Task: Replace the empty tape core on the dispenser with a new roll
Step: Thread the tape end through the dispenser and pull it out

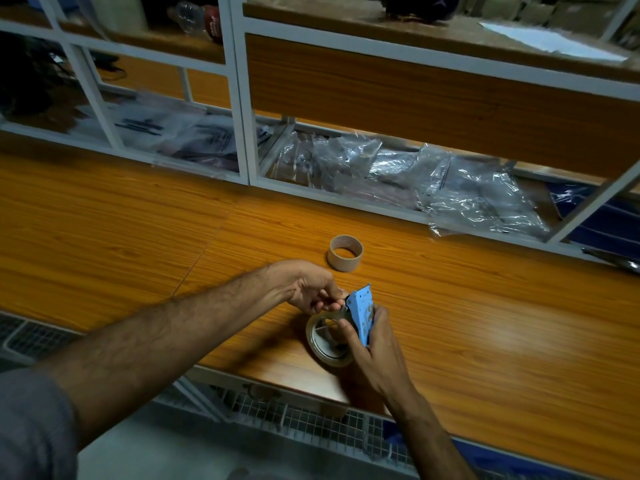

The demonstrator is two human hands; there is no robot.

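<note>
Left fingers: my left hand [309,286] pinches at the front end of the dispenser [362,315], fingers closed on what looks like the tape's free end, probably to feed it toward the blade; the exact contact is too small to see.
Right fingers: my right hand [372,344] wraps the blue dispenser body, fingers closed around it, bracing it so the left can work.
New roll: clear tape roll [327,341] appears seated on the dispenser hub, just under my right thumb, resting against the tabletop [485,323] for support.
Empty core: brown cardboard core [345,252] stands on end on the tabletop, apart from both hands, set aside out of the way.
Progress: swap looks mostly done, I judge; threading the end is what's left.
Risk: thin film may stick to itself or my fingers.
Surroundings: shelf [242,98] behind holds plastic bags [467,188], not involved.
</note>
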